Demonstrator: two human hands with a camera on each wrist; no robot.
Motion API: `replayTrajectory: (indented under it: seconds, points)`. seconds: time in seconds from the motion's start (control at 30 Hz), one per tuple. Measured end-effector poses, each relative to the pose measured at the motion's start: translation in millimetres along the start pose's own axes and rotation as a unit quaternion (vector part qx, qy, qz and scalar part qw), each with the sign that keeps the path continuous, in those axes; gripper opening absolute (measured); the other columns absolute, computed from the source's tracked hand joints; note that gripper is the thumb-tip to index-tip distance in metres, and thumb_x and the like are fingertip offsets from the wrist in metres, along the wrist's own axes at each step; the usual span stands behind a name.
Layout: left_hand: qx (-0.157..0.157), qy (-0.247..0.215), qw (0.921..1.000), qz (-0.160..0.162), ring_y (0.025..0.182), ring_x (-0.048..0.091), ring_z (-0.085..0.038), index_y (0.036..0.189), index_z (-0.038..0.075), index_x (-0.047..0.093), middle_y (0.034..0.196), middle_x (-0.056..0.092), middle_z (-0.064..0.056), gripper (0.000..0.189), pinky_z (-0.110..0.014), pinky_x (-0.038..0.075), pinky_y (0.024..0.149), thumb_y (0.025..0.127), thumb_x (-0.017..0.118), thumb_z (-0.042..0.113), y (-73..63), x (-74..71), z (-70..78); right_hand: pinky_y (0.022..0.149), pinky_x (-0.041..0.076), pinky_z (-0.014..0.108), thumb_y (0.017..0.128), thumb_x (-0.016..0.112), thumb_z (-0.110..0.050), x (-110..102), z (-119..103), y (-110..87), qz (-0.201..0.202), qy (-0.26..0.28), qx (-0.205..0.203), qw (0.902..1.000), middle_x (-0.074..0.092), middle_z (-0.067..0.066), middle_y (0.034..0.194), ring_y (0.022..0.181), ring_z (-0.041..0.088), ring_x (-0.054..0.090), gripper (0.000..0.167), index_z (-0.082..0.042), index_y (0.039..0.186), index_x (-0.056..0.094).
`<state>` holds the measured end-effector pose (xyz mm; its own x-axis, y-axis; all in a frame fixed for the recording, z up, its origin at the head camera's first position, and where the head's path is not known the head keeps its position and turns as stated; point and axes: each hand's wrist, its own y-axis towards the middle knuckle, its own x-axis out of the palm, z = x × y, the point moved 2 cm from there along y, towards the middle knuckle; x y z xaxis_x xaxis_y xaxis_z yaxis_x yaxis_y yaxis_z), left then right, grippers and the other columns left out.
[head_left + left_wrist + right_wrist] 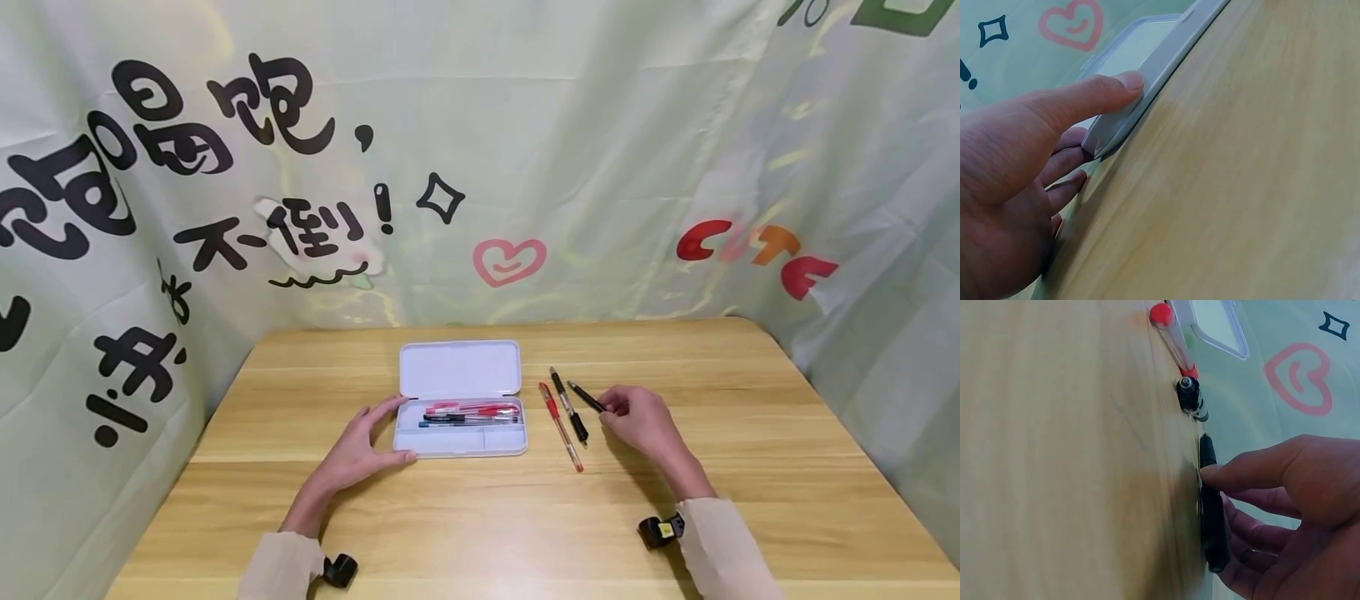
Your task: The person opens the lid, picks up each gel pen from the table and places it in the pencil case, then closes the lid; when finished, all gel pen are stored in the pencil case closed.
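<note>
One black pen (585, 396) sits pinched in my right hand (640, 419). My left hand (356, 452) grips the pen case (460, 368).

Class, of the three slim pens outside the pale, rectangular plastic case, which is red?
The slim red pen with a clear plastic barrel, nearest the case. The others are the middle black pen and the black pen in the right hand.
</note>
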<state>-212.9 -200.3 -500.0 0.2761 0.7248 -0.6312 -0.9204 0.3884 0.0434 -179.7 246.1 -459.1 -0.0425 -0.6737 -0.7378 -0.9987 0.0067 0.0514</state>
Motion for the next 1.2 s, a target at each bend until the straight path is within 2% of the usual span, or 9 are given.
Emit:
replayTrajectory:
  seconds: [0.17,0.5,0.9,1.2]
  points:
    - [-0.003,-0.003,1.0000,-0.001,0.146,0.014,-0.061,0.154,0.021,0.047,0.163,0.036,-0.015,0.088,-0.082,0.016,0.108,0.079,0.089,0.042,-0.8,-0.3,1.5,0.064,0.053,0.029,0.091,0.073,0.001,-0.8,-2.5,0.0,0.006,0.023,-0.008,0.9997,0.070,0.006,0.088,0.081,0.021,0.065,0.014,0.001,0.105,0.073]
    - [0.002,-0.005,1.0000,-0.001,0.147,0.014,-0.061,0.154,0.019,0.047,0.162,0.037,-0.016,0.089,-0.081,0.015,0.109,0.079,0.089,0.039,1.7,-1.4,5.6,0.064,0.055,0.029,0.094,0.069,0.001,1.0,-21.7,1.4,0.031,0.060,-0.039,0.9970,0.071,0.010,0.095,0.088,0.027,0.067,0.016,-0.004,0.109,0.073]
    - [0.001,-0.002,1.0000,-0.004,0.146,0.015,-0.062,0.154,0.019,0.047,0.162,0.036,-0.017,0.089,-0.082,0.017,0.108,0.079,0.089,0.039,0.8,-0.7,5.6,0.073,0.059,0.034,0.092,0.072,0.004,28.3,-55.7,12.3,0.052,0.106,-0.087,0.9892,0.072,0.007,0.091,0.086,0.024,0.068,0.013,-0.004,0.102,0.075]
    - [-0.008,-0.010,0.9999,-0.004,0.146,0.012,-0.062,0.154,0.020,0.047,0.163,0.036,-0.016,0.089,-0.083,0.016,0.108,0.079,0.090,0.038,-0.9,-2.2,4.9,0.061,0.051,0.027,0.090,0.075,0.003,48.9,-86.2,21.5,0.045,0.123,-0.103,0.9860,0.074,0.007,0.091,0.075,0.021,0.063,0.013,-0.007,0.097,0.078]
